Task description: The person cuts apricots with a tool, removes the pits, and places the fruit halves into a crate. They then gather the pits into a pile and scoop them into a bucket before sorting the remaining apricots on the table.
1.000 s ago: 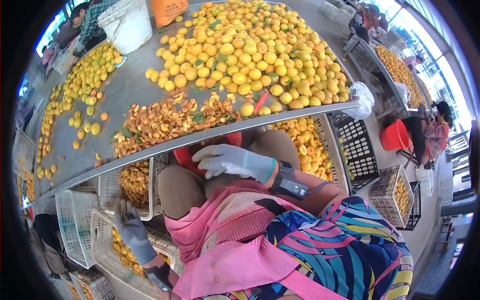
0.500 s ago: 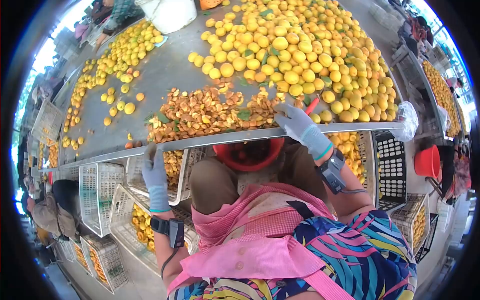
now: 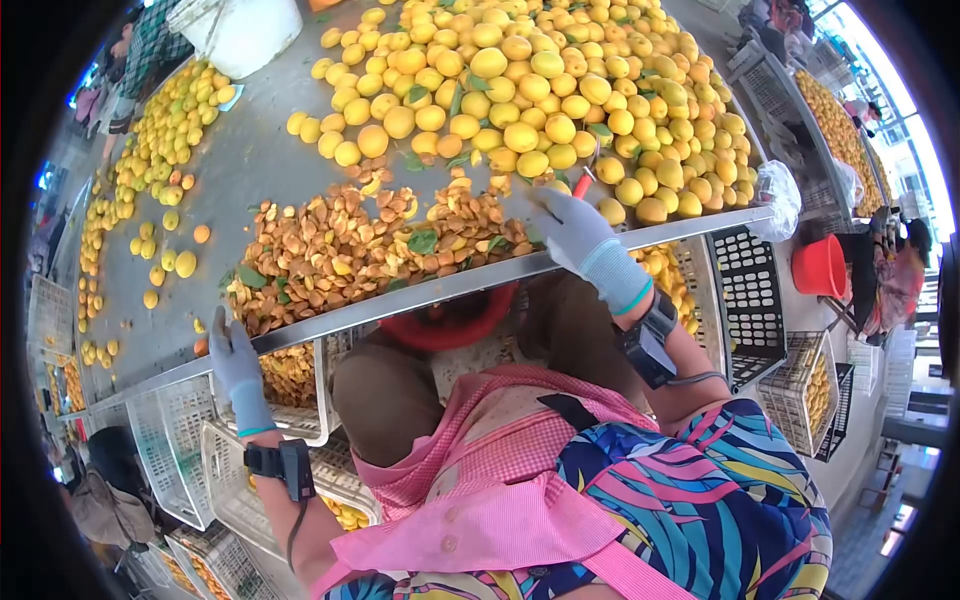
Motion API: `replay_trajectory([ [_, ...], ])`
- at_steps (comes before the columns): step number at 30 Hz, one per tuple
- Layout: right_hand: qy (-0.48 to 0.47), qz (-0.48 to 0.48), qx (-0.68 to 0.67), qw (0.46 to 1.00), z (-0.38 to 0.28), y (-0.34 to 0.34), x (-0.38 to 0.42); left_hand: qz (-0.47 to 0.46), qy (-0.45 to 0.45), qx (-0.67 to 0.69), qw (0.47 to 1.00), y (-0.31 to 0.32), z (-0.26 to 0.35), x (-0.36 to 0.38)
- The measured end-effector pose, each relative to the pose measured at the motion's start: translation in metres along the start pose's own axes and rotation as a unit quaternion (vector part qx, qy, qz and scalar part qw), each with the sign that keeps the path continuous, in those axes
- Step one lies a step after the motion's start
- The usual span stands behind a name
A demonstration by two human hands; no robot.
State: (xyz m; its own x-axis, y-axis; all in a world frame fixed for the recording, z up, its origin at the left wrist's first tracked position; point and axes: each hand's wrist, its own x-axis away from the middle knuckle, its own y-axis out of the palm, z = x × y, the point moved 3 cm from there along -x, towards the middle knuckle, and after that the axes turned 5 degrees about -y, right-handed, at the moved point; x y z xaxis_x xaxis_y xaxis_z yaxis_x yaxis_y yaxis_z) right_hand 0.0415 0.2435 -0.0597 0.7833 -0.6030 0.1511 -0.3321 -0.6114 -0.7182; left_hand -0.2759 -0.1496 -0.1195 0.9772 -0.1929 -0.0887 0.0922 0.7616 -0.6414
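Observation:
My left hand (image 3: 236, 362), in a grey glove, is at the table's front edge by the left end of a heap of brown-orange pieces (image 3: 330, 245) that look like apricot stones. Its fingers point up, apart, holding nothing I can see. At the heap's right end my right hand (image 3: 577, 232), gloved too, lies over the metal edge with fingers stretched onto the tabletop. Just beyond it a red-handled tool (image 3: 583, 184) rests against whole yellow apricots (image 3: 540, 95). Green leaves (image 3: 422, 241) are mixed into the heap.
A red basin (image 3: 450, 322) sits under the table edge between my knees. Crates (image 3: 300, 375) of fruit pieces stand below on both sides. A white bucket (image 3: 240, 35) and more apricots (image 3: 165, 140) are at the far left. Other people are around the edges.
The view has turned, so the table now slants. Both hands stay near the front edge; the left one's fingers look more spread. More bare metal shows between my right hand and the heap.

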Motion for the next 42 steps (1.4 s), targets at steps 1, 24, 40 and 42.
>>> replay_trajectory([
  [1, 0.004, 0.000, 0.002, 1.000, 0.009, 0.006, -0.003, -0.001, -0.018, -0.004, 1.000, 0.001, 0.001, -0.007],
  [24, 0.012, -0.095, 0.096, 0.991, -0.046, 0.073, -0.036, -0.104, -0.099, -0.326, 0.934, 0.045, 0.023, -0.047],
  [40, -0.163, 0.084, -0.149, 0.972, -0.046, 0.071, -0.054, 0.046, 0.039, 0.073, 0.996, 0.093, 0.081, 0.014],
  [42, -0.128, 0.077, -0.162, 0.975, -0.018, 0.069, -0.063, 0.066, 0.015, 0.113, 0.991, 0.079, 0.086, 0.020],
])
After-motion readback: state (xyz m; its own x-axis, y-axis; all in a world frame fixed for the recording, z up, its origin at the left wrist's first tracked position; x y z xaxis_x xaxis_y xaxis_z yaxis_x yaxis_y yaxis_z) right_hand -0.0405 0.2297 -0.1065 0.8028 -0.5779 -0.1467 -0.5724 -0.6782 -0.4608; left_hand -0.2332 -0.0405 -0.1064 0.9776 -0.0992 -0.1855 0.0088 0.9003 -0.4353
